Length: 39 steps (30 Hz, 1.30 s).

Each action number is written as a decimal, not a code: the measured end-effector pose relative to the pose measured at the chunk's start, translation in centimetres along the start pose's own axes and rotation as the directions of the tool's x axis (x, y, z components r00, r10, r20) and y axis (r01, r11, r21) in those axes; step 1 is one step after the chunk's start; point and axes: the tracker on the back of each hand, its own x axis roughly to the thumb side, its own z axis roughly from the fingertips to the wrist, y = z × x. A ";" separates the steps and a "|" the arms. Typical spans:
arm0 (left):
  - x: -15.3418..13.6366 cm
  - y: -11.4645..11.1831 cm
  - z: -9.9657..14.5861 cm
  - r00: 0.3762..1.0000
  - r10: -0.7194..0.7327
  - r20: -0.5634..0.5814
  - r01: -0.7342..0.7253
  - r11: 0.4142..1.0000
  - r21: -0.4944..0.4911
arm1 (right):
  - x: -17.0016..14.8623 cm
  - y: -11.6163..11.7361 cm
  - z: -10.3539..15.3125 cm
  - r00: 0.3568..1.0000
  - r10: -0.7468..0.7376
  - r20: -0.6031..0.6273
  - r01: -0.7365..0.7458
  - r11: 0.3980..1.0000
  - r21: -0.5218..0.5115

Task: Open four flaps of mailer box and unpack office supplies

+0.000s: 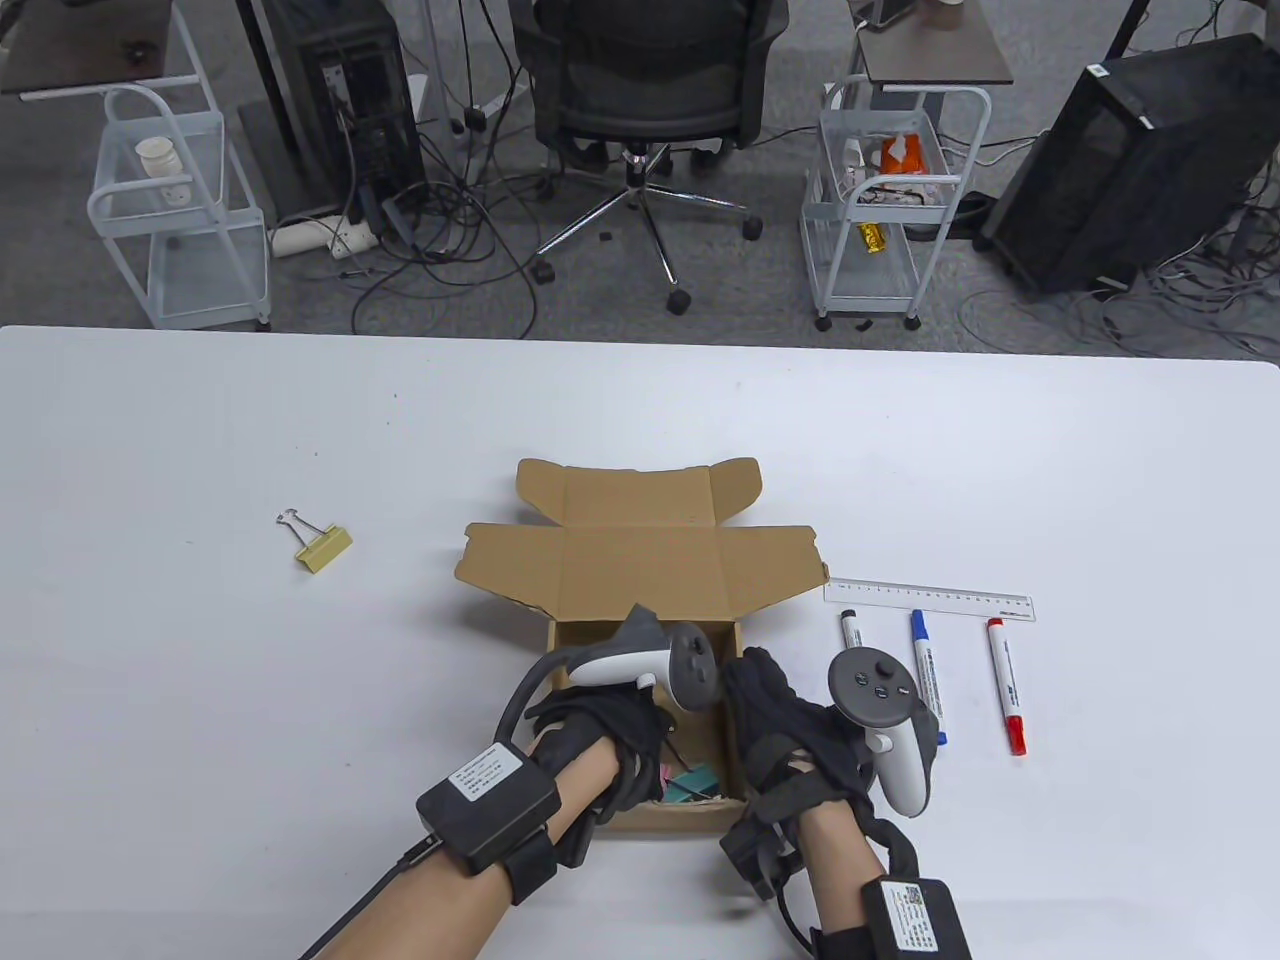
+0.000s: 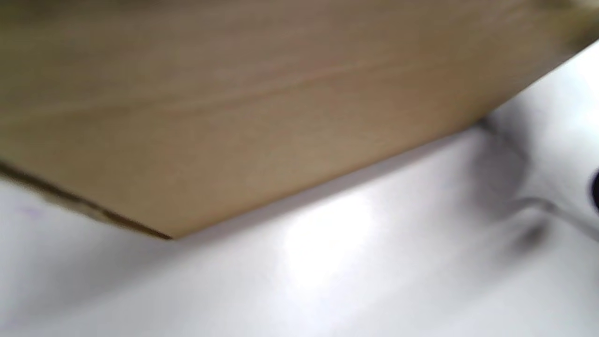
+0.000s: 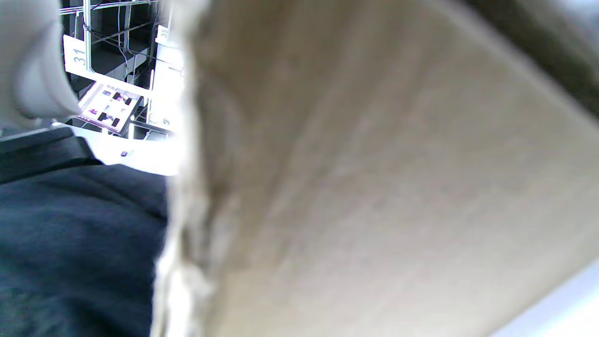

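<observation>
I am working at the white table [image 1: 200, 640] with the brown mailer box [image 1: 640, 570] sitting right in front of me, its lid and flaps folded back and away. My left hand [image 1: 610, 730] is dipped down into the box on its left side, over some small clips [image 1: 690, 783], teal and pink, that lie in the near corner. My right hand [image 1: 790, 740] sits at the right wall of the box, and I think it is there to keep the box from sliding. I cannot tell if my left fingers are together on a clip or apart, because the tracker and the glove cover them. I cannot tell how my right fingers lie either, or if they really grip the wall. To do this step well, I think I should hold the box down with the right hand, pinch just one clip by its body, and lift it straight up so it does not catch on the cardboard. Then it could go with the things already out: the yellow binder clip [image 1: 322, 549] far to the left, and the clear ruler [image 1: 930, 600], black marker [image 1: 853, 630], blue marker [image 1: 928, 676] and red marker [image 1: 1006, 684] on the right. Both wrist views are blurry and show mostly cardboard, so they do not help me. The bottom of the box is partly hidden, so more things may be in there.
</observation>
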 end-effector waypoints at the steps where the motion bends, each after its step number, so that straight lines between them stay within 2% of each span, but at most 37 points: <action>1: 0.1 0.1 -0.1 1.000 -0.004 0.005 0.004 1.000 0.002 | 0.0 0.0 0.0 1.000 -0.001 0.000 0.001 1.000 0.000; 10: -0.4 0.0 -0.4 0.998 0.043 0.049 -0.043 0.999 0.007 | 0.0 0.0 0.0 1.000 0.001 -0.001 -0.001 1.000 -0.001; 16: -0.1 -0.3 -0.3 0.998 0.016 0.062 -0.019 0.999 0.044 | 0.1 0.1 0.0 1.000 0.006 0.001 -0.006 1.000 0.007; 25: -0.2 -0.3 -0.2 0.994 0.040 0.102 -0.044 0.998 0.034 | 0.1 0.1 -0.1 1.000 0.006 0.001 -0.006 1.000 0.006; 32: -0.2 -0.2 0.4 0.986 0.025 0.164 -0.038 0.996 0.078 | 0.1 0.1 -0.1 1.000 0.007 0.001 -0.007 1.000 0.008; 39: -0.4 0.3 1.5 0.971 0.021 0.237 -0.060 0.985 0.161 | 0.1 0.1 -0.1 1.000 0.008 0.001 -0.008 1.000 0.008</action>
